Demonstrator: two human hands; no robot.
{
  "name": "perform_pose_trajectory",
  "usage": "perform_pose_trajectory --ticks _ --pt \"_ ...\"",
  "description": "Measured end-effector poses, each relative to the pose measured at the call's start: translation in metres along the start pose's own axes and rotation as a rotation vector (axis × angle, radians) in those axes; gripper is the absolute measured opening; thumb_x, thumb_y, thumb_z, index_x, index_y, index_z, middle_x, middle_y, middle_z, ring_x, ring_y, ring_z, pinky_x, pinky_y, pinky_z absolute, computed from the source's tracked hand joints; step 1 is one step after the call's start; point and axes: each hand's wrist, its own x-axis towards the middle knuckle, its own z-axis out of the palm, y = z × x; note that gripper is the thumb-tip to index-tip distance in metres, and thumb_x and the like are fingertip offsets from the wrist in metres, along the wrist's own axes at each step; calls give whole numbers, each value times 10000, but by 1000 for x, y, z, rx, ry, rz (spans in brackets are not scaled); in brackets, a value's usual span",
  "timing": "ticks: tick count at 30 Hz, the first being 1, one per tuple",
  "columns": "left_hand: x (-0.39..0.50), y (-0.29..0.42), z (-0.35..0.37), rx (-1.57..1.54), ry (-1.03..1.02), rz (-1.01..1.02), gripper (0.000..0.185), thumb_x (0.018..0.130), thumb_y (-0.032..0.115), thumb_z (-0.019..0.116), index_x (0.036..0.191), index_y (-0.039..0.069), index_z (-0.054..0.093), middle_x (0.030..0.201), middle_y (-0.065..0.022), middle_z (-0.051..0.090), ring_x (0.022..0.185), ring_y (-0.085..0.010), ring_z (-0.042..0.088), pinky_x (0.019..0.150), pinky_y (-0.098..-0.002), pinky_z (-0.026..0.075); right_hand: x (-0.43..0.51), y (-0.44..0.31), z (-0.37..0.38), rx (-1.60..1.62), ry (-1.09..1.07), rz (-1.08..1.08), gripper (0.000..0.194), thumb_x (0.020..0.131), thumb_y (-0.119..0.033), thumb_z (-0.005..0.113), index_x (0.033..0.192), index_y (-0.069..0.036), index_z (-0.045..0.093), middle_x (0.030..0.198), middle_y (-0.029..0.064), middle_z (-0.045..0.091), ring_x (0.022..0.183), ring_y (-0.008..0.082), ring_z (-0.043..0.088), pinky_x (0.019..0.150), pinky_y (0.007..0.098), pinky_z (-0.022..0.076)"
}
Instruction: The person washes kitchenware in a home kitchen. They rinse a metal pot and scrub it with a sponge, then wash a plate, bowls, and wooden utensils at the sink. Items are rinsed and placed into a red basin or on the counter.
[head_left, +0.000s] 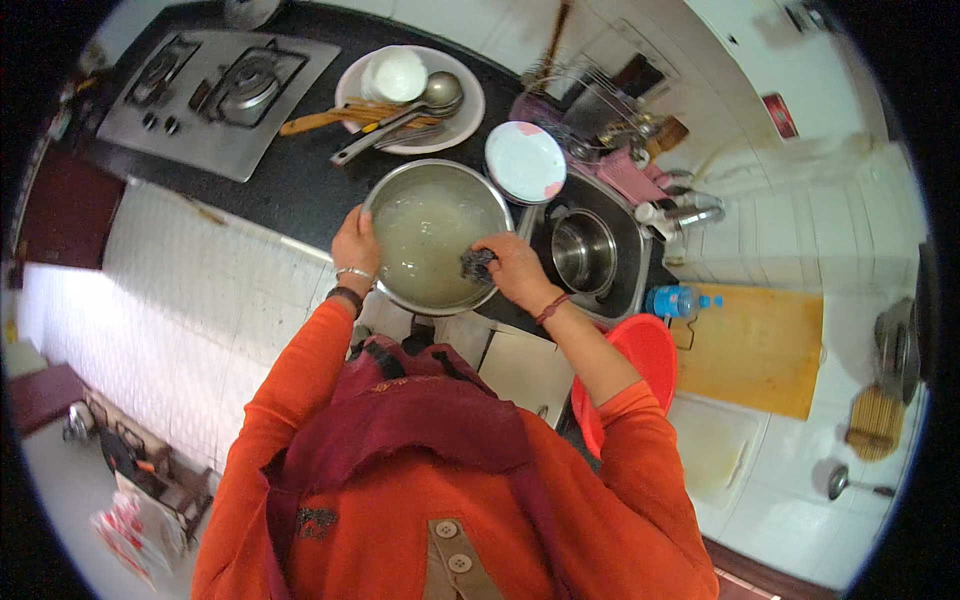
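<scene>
A large round metal basin (427, 214) holding cloudy water is at the front edge of the dark counter. My left hand (355, 244) grips its left rim, thumb over the edge. In my right hand (517, 270) is a dark steel wool scourer (478, 265), held at the inner right side of the basin. Just beyond the basin's right rim stands a stack of plates (525, 161) with pink marks on the top one. Behind the basin is a pale wide bowl (469, 131) with white bowls (397, 75), a ladle (442, 91) and wooden chopsticks (367, 112).
To the right a metal pot (583, 251) sits in the sink (637, 281), under a faucet (697, 214). A red plastic basin (649, 349) is by my right forearm. A blue-labelled bottle (675, 301) stands near a yellow cutting board (765, 352). The gas stove (292, 82) is at left.
</scene>
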Motion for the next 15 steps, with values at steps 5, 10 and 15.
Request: perform_pose_trajectory --ticks 5,10,15 --pt "3 -7 6 109 -88 -53 349 919 349 447 1004 49 603 901 -218 626 846 -404 596 703 -439 469 -34 5 31 -109 118 -1 292 685 13 526 951 -70 614 902 123 585 874 314 549 759 385 465" --pt "11 -26 10 120 -109 44 347 918 342 459 907 20 588 822 -233 616 777 -426 584 652 -458 452 -24 -26 18 -52 372 -3 247 671 -21 543 900 -61 624 872 109 599 848 301 554 732 392 467" --pt "16 -32 15 114 -170 136 409 911 377 467 820 -9 566 765 -236 603 715 -420 571 621 -444 439 -54 -4 43 6 271 151 204 662 -35 558 848 -74 635 837 98 615 824 298 565 732 398 465"
